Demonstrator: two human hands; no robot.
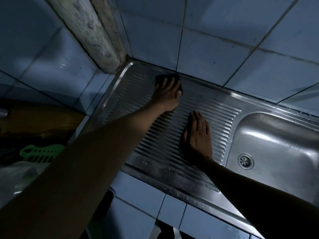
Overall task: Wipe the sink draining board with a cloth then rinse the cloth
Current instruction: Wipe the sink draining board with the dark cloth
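Blue tiles covered the wall (215, 49) behind a shiny steel draining board (172, 163) set in the counter (143, 200). The left hand (166, 94) reached to the far side and pressed a dark cloth (162, 77) flat on the ridges near the wall, likely to rub that part clean. The right hand (196, 133) lay flat with straight fingers on the board, holding nothing, perhaps to steady the person. The sink bowl (276, 135) waited on the right for rinsing.
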